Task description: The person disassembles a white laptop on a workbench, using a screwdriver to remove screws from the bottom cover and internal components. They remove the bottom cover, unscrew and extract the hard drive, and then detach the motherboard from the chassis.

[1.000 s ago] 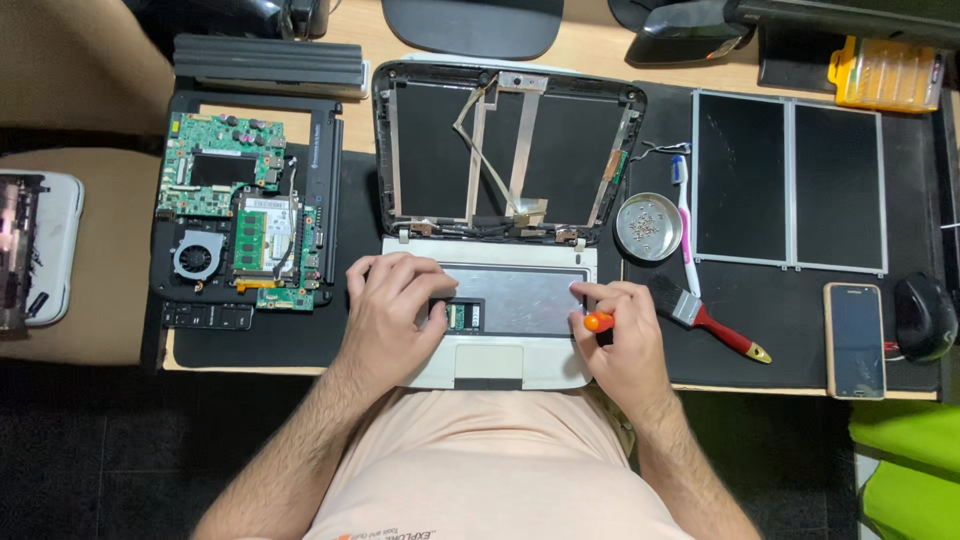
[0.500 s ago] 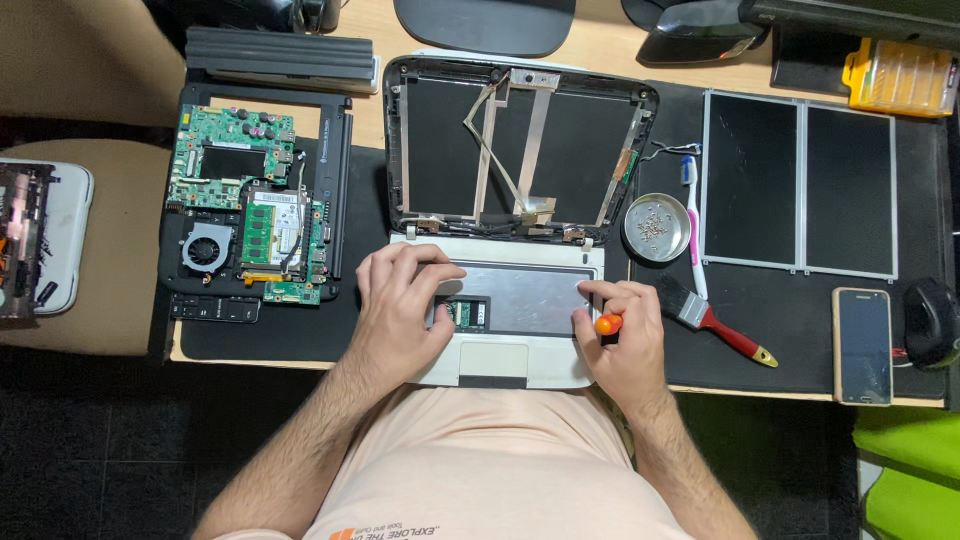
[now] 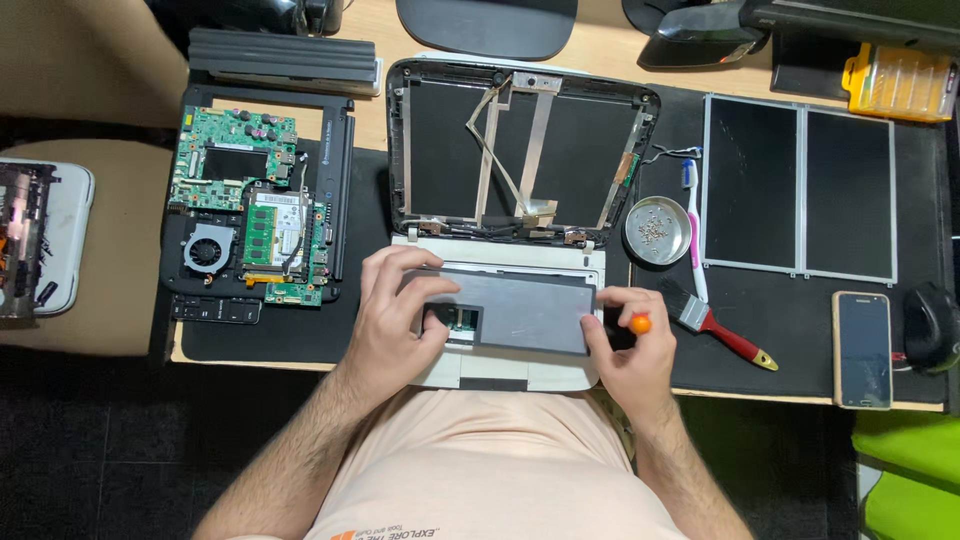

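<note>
Since half a second ago, we see our right hand (image 3: 628, 345) has slid from the front right part of the laptop base (image 3: 500, 318) out to its right edge, while our left hand (image 3: 400, 310) has stayed planted on the left of the grey panel. The left fingers are spread wide and lie flat, the thumb touching the small opening at the panel's lower left. The right fingers are curled narrow around an orange-handled screwdriver (image 3: 638, 323), whose tip we cannot make out behind the hand.

The white laptop base sits at six o'clock on the black mat (image 3: 760, 330), just in front of us, hinged to the stripped screen lid (image 3: 520, 145) at twelve o'clock, where flat ribbon cables cross the bare back.

At three o'clock from the base, near the right hand, lie a red-handled brush (image 3: 715, 325), a small metal dish of screws (image 3: 657, 230) and a toothbrush (image 3: 692, 225). Farther that way rest two dark display panels (image 3: 800, 185), a phone (image 3: 862, 348) and a black mouse (image 3: 932, 325). At nine to ten o'clock a second opened chassis shows a green circuit board (image 3: 240, 175) with a round fan (image 3: 208, 248), a long black battery (image 3: 280, 58) beyond it.
</note>
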